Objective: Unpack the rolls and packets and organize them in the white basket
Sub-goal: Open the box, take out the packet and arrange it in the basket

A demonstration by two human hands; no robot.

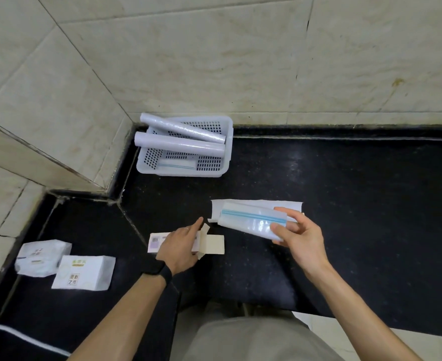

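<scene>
Far left of the white basket (pixel 229 142) and nearer the person, two white packets (pixel 66 264) lie side by side on the black surface (pixel 358 204). The basket itself sits in the tiled corner, holding two rolls (pixel 181 138) laid across it and a blue-striped packet on its floor. Below the basket, the left hand (pixel 181 246) rests flat on an opened carton (pixel 188 243), fingers loosely spread, gripping nothing that can be seen. To the right of that, below the basket's right edge, the right hand (pixel 300 235) holds a zip-bag packet (pixel 251 221) above a white paper sheet (pixel 256 205).
</scene>
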